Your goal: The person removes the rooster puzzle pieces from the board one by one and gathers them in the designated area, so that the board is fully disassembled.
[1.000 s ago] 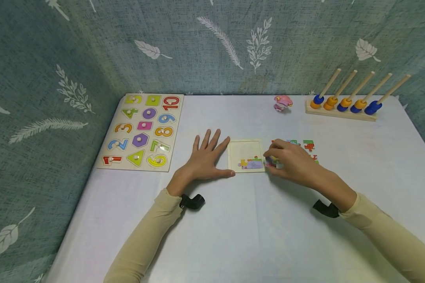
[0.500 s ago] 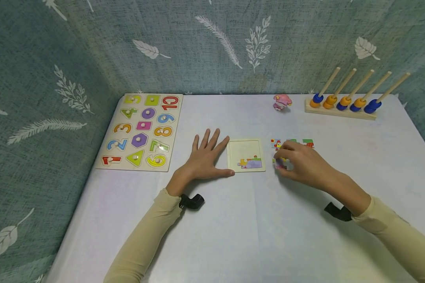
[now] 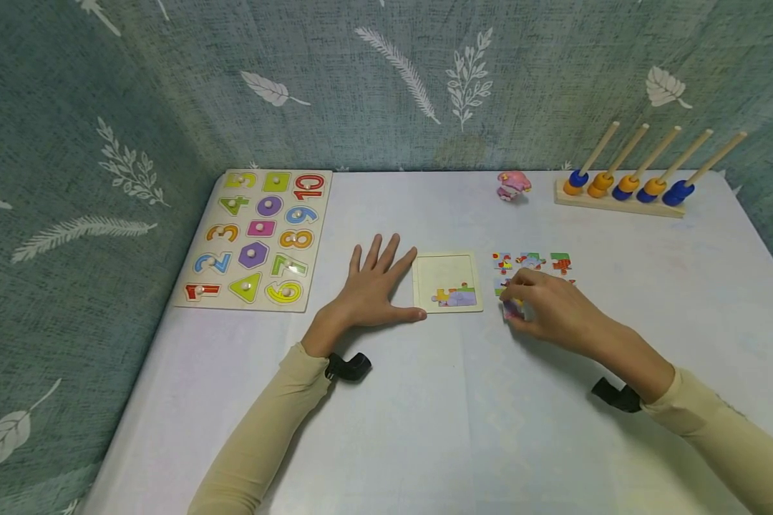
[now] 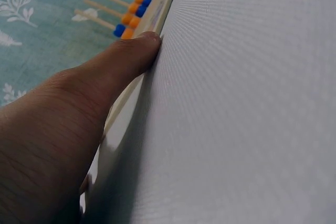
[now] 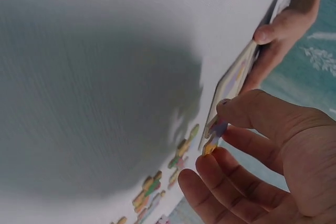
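My left hand (image 3: 373, 290) lies spread on the table at the left side of a small square puzzle tray (image 3: 443, 268). Its thumb (image 4: 134, 51) touches the tray's edge in the left wrist view. A few joined pieces (image 3: 457, 296) fill the tray's lower right part. Right of the tray, my right hand (image 3: 557, 311) pinches a purple and yellow jigsaw piece (image 5: 215, 136) between thumb and fingers, held above the table. Loose jigsaw pieces (image 3: 530, 260) lie just beyond and partly under that hand, which hides some of them.
A number and shape peg board (image 3: 251, 243) lies at the left. Along the back stand a small pink figurine (image 3: 512, 184) and a wooden bead rack (image 3: 620, 204) with upright pegs. Patterned cloth (image 3: 335, 93) hangs behind the table.
My right hand has moved right, away from the tray's edge, with the jigsaw piece still pinched, and slightly nearer me. More loose pieces show now. The left hand stays put.
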### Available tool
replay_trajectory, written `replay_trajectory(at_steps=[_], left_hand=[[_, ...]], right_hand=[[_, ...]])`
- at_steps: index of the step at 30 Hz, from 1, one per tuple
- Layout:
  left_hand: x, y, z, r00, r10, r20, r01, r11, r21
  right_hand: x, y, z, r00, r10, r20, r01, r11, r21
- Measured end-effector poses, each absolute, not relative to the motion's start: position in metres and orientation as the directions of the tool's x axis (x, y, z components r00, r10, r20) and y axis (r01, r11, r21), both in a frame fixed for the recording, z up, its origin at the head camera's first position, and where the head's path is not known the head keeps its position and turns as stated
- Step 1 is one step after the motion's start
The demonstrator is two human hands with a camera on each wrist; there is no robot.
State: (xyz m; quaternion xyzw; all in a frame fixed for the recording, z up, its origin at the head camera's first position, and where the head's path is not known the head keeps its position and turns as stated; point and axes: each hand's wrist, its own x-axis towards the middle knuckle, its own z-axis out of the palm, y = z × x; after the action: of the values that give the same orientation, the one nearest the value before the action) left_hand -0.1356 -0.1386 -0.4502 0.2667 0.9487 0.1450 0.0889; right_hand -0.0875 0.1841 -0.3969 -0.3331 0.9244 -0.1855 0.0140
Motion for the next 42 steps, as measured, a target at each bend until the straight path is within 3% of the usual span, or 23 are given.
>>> replay_trajectory(at_steps=[28, 42], left_hand=[[-0.137, -0.139, -0.453, -0.844, 0.528, -0.095, 0.477, 0.819, 0.318], [-0.134, -0.139, -0.451, -0.846, 0.525, -0.089, 0.472, 0.817, 0.331]], right_hand=[[-0.084, 0.181, -0.411, -0.758, -0.647, 0.087, -0.636, 0.701, -0.324], [-0.09, 0.175, -0.395, -0.749, -0.652, 0.115, -0.646, 0.681, -0.345]])
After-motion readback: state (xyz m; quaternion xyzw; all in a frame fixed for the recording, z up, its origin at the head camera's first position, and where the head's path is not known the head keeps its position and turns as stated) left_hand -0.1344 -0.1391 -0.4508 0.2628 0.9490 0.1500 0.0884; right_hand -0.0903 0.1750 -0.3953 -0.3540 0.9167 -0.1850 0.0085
